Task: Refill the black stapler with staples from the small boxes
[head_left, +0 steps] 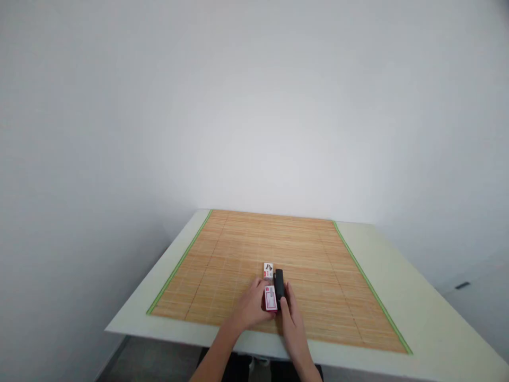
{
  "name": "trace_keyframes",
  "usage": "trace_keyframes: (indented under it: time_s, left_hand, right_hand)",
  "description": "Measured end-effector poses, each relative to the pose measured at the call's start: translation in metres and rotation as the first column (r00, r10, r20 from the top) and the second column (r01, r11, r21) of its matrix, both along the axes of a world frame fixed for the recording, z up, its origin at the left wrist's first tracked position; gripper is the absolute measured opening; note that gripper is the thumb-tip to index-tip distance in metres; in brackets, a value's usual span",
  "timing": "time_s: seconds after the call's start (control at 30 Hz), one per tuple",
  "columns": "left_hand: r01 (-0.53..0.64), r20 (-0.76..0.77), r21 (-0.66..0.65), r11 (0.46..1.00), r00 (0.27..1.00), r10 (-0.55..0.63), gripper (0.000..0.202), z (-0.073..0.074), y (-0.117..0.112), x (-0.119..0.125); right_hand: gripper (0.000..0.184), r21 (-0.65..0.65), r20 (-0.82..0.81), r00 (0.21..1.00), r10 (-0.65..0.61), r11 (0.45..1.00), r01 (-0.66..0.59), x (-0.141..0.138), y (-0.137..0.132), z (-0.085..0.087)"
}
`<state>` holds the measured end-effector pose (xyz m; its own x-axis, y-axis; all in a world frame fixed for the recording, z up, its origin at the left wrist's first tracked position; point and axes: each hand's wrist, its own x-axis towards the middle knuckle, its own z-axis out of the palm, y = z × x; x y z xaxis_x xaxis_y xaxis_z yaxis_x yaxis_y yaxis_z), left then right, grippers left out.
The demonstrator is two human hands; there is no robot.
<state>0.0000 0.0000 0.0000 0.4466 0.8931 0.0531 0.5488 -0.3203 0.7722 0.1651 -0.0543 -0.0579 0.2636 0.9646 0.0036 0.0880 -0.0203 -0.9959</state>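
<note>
Right hand, half-curled, clasps a black stapler; at its nine o'clock, left hand grips red-and-white box.

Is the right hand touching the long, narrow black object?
Touching: in the head view, the right hand has its thumb against the black object.

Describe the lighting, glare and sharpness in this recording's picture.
Head view: soft light, the wall brightest around its middle and dimmer toward the left; head view: no harsh glare on the mat; head view: the near box's fine print is illegible, the black item shows little surface detail.
</note>
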Motion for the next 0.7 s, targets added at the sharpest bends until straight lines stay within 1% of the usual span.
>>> trace_keyframes:
  time_s: [0.07,0.1,0.17,0.2,0.3,0.37,0.43,0.47,0.53,0.6,0.7]
  left_hand:
    - [0.017,-0.016,0.020,1.000,1.000,-0.017,0.058,-0.003,0.004,-0.006]
    - [0.008,-0.004,0.032,0.999,1.000,-0.008,0.056,-0.005,0.007,-0.011]
    - [-0.057,0.037,0.057,0.997,0.998,0.055,0.057,-0.007,0.019,-0.025]
    - [-0.111,0.053,0.069,0.991,0.993,0.107,0.057,-0.008,0.028,-0.034]
    - [-0.257,0.028,0.106,0.960,0.966,0.256,0.059,-0.009,0.058,-0.056]
    - [-0.294,-0.016,0.128,0.947,0.954,0.298,0.059,-0.009,0.074,-0.065]
    - [-0.308,-0.034,0.153,0.939,0.948,0.317,0.060,-0.010,0.080,-0.069]
    - [-0.317,-0.032,0.166,0.934,0.945,0.327,0.061,-0.012,0.079,-0.071]
    - [-0.340,-0.030,0.180,0.923,0.936,0.351,0.063,-0.018,0.068,-0.075]
    - [-0.360,-0.058,0.182,0.915,0.925,0.375,0.065,-0.026,0.051,-0.084]
    - [-0.363,-0.158,0.171,0.916,0.908,0.389,0.071,-0.039,0.024,-0.103]
  right_hand:
    - [0.079,-0.007,0.007,1.000,0.001,1.000,-0.001,0.000,-0.001,0.001]
    - [0.079,-0.010,0.008,1.000,0.002,1.000,-0.002,0.000,-0.002,0.002]
    - [0.079,-0.015,0.007,1.000,0.000,1.000,0.000,0.000,-0.002,0.002]
    - [0.079,-0.015,0.009,1.000,0.000,1.000,0.001,0.001,-0.002,0.002]
    - [0.077,-0.006,0.034,0.999,0.002,1.000,-0.001,0.001,-0.002,0.001]
    - [0.077,0.001,0.047,0.999,0.000,1.000,0.000,0.002,-0.002,0.001]
    - [0.076,0.004,0.053,0.999,-0.003,1.000,0.003,0.002,-0.002,0.002]
    - [0.076,0.006,0.056,0.998,-0.003,1.000,0.002,0.002,-0.002,0.002]
    - [0.075,0.008,0.064,0.998,0.003,1.000,-0.004,0.002,-0.003,0.004]
    - [0.075,0.010,0.069,0.998,0.007,1.000,-0.007,0.002,-0.003,0.006]
    - [0.074,0.015,0.077,0.997,0.012,1.000,-0.013,0.002,-0.003,0.007]
